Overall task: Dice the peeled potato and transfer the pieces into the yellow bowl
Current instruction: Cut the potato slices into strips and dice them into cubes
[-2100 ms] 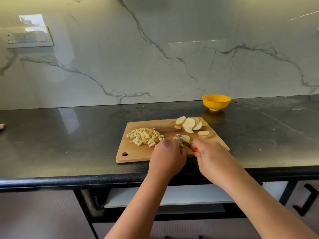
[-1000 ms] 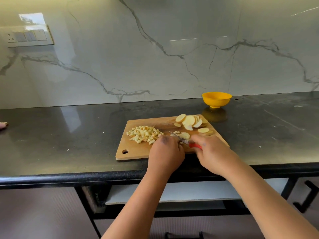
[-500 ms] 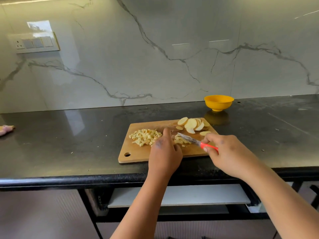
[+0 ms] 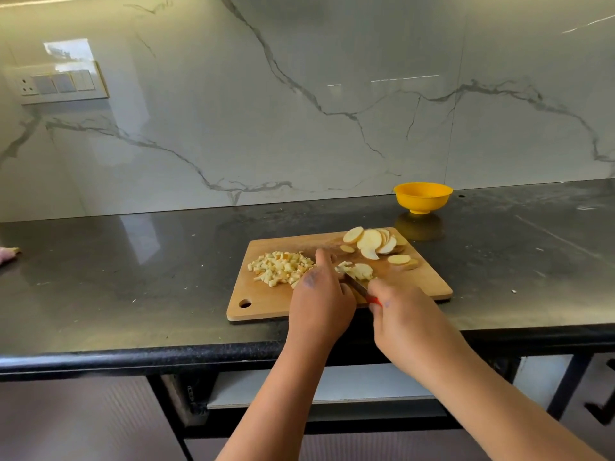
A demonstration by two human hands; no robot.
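Observation:
A wooden cutting board (image 4: 427,282) lies near the counter's front edge. Diced potato (image 4: 283,266) is piled on its left half. Fanned potato slices (image 4: 372,241) sit at its far right corner, one single slice (image 4: 399,259) beside them. A small stack of slices (image 4: 361,270) lies mid-board. My left hand (image 4: 319,296) rests on the board just left of that stack, index finger straight and pointing forward. My right hand (image 4: 404,319) grips a red-handled knife (image 4: 357,286), blade against the stack's near side. The yellow bowl (image 4: 422,196) stands behind the board, its inside hidden.
The dark counter (image 4: 133,277) runs left and right of the board, marble wall behind. A switch panel (image 4: 60,84) is on the wall at left. A pinkish object (image 4: 6,254) lies at the far left edge. Cabinet handles (image 4: 599,410) sit below right.
Half a second ago the knife was lifted off to the right. My right hand has since swung back left and lowered the blade to the stack. My left hand stays by the slices.

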